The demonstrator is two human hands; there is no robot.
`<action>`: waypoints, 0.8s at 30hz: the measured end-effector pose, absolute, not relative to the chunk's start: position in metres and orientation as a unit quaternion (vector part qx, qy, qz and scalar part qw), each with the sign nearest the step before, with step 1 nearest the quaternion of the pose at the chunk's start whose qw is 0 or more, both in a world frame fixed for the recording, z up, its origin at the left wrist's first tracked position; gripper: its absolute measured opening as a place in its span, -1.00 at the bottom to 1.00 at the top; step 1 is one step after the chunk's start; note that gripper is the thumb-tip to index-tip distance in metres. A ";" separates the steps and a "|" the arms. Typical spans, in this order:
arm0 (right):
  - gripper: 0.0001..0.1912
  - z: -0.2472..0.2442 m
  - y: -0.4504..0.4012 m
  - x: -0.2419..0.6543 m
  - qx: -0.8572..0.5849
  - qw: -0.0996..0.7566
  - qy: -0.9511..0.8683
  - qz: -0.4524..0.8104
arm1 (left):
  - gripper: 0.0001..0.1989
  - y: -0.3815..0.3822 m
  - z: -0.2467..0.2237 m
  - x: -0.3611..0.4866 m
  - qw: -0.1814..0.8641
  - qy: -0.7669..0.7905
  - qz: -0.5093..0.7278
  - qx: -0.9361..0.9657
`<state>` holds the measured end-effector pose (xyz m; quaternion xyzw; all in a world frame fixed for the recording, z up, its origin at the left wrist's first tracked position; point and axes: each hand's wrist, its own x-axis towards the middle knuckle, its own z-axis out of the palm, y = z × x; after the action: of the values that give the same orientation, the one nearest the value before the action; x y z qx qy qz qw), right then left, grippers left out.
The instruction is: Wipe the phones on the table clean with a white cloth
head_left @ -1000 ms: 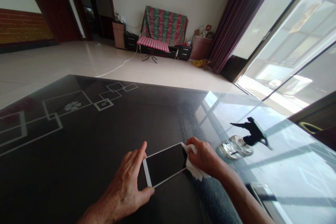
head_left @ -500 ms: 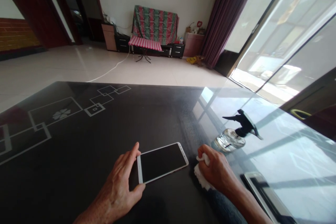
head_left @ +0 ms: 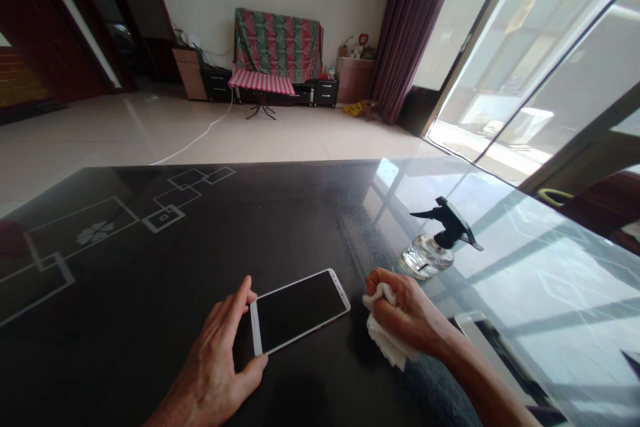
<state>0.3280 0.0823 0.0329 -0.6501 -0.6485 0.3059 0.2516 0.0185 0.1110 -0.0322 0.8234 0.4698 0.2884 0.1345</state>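
Note:
A white-framed phone [head_left: 301, 312] lies screen up on the dark glossy table [head_left: 280, 227]. Around its left end is my left hand [head_left: 215, 353], thumb and fingers spread at the two corners. My right hand [head_left: 407, 313] is closed round a crumpled white tissue [head_left: 387, 340], just right of the phone. Behind that hand stands a clear spray bottle [head_left: 427, 256] with a black trigger head. A second, pale-edged device [head_left: 500, 353] lies at the lower right, partly hidden by my right forearm.
Past the table's far edge are a striped stool [head_left: 262, 82], a cloth-covered object [head_left: 279, 43] on low black drawers, and a white cable [head_left: 197, 140] on the floor. A glass door [head_left: 520, 67] is at the right.
The view has turned slightly right. My right hand has lifted a little with the tissue, more of which shows. My left hand is still at the phone's left end.

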 end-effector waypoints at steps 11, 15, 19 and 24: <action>-0.82 0.034 0.097 0.302 -0.688 0.203 -0.650 0.249 | -0.13 0.110 -0.028 0.022 0.138 0.465 0.300 0.821; -0.83 0.027 0.104 0.296 -0.700 0.202 -0.639 0.247 | -0.13 0.110 -0.029 0.022 0.143 0.471 0.300 0.817; -0.79 0.020 0.109 0.292 -0.707 0.198 -0.636 0.237 | -0.14 0.110 -0.027 0.023 0.145 0.467 0.295 0.821; -0.74 0.017 0.096 0.289 -0.700 0.198 -0.658 0.194 | -0.14 0.111 -0.028 0.023 0.133 0.463 0.304 0.822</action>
<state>0.2886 0.0960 0.0170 -0.6999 -0.6582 0.1938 0.1985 0.0226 0.1109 -0.0280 0.8220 0.4630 0.3037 0.1331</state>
